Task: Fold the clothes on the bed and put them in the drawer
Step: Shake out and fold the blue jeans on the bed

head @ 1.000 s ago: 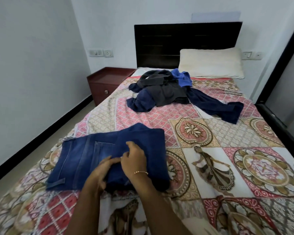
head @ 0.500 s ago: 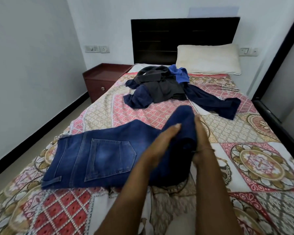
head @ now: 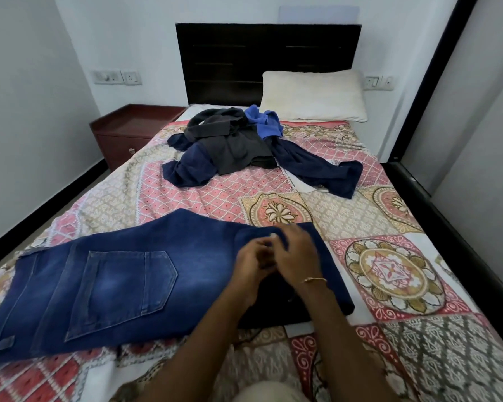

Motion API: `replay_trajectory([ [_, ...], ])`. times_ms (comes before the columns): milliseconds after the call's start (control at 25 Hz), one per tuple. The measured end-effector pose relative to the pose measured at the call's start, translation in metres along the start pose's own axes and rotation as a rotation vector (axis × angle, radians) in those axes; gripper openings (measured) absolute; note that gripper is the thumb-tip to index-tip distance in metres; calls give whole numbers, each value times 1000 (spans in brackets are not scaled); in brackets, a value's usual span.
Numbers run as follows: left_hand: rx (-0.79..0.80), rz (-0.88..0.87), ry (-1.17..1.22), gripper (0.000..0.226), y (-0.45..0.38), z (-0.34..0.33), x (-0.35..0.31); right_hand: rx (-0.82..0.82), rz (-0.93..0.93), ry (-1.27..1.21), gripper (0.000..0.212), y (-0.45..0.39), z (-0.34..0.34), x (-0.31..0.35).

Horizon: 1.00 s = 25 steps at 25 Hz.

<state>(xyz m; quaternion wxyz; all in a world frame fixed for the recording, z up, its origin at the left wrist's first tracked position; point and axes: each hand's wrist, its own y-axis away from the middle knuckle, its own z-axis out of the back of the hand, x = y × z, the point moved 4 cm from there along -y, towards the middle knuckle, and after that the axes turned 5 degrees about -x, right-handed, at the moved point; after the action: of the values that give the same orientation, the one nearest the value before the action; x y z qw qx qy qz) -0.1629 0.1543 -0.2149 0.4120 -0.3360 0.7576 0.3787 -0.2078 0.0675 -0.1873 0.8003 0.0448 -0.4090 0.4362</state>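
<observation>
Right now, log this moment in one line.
jeans flat on bed | left hand, right hand at leg end | pile unfolded

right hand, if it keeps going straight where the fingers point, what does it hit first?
The right hand points up the bed. Past the jeans edge, bare bedsheet first, then probably the pile of dark clothes; depth is unclear.

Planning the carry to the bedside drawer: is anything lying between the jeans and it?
Nothing visible does. The blue denim jeans lie near the bed's foot; bare patterned bedspread runs to the red-brown wooden nightstand. The dark clothes pile sits aside.
</observation>
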Motion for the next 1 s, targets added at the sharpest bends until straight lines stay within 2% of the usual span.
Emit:
replay_trajectory([
  [80, -319, -191, 29, 24, -18, 35, -30, 209, 116, 60, 58, 4, -44, 18],
  [120, -444, -306, -109, 25, -29, 55, -44, 323, 134, 165, 62, 7, -64, 15],
  [200, -598, -459, -681, 18, -51, 93, -68, 425, 155, 376, 83, 16, -89, -1],
  [240, -619, -508, -972, 17, -64, 110, -79, 387, 204, 430, 88, 19, -96, -8],
  [320, -548, -598, -1432, 35, -93, 134, -95, 262, 267, 501, 75, 21, -101, -8],
  [400, -477, -517, -1667, 56, -121, 151, -105, 246, 253, 547, 64, 18, -106, -5],
  [480, -437, -284, -1587, 68, -138, 167, -109, 267, 220, 560, 62, 17, -107, -5],
  [520, -405, -217, -1502, 65, -141, 171, -109, 232, 235, 560, 62, 16, -106, -6],
  [560, -362, -225, -1429, 54, -142, 171, -110, 211, 252, 552, 63, 16, -107, -8],
  [680, -198, -475, -1368, 22, -119, 162, -116, 219, 258, 461, 72, 15, -109, -12],
  [760, -97, -734, -1407, 18, -85, 159, -114, 280, 244, 409, 84, 18, -109, -13],
  [840, -16, -999, -1496, 22, -48, 161, -99, 263, 235, 378, 88, 17, -105, -15],
  [920, -5, -1129, -1600, 15, -24, 166, -71, 275, 219, 381, 90, 17, -103, -14],
  [1000, -114, -1135, -1651, 13, -17, 170, -51, 316, 212, 411, 93, 18, -102, -11],
])
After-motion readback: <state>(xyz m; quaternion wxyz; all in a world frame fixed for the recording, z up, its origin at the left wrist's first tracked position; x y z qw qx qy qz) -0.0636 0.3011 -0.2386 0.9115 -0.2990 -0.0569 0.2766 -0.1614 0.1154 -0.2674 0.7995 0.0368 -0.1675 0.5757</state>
